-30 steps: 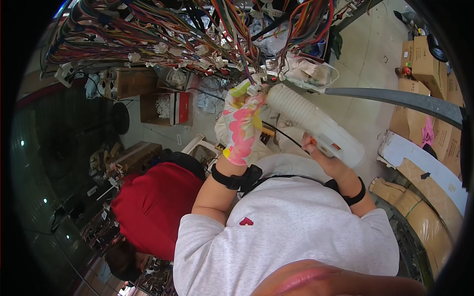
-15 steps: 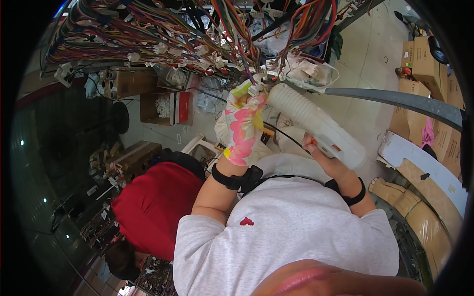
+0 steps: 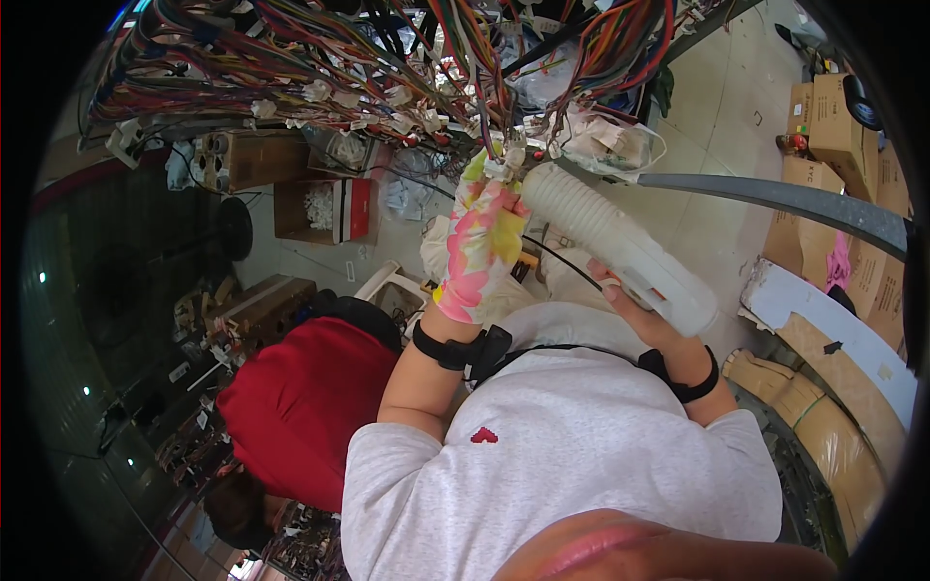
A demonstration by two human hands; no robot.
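While right fingers curl snugly round a white tool, left fingers at white connectors — grip unclear.

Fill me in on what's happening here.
A person's left hand, in a flower-patterned glove, is raised to white connectors below hanging bundles of coloured wires; its exact grip is unclear. The right hand holds a white tool, its ribbed front end slanting up close beside the gloved hand. To the left, a co-worker in a red top is bent over.
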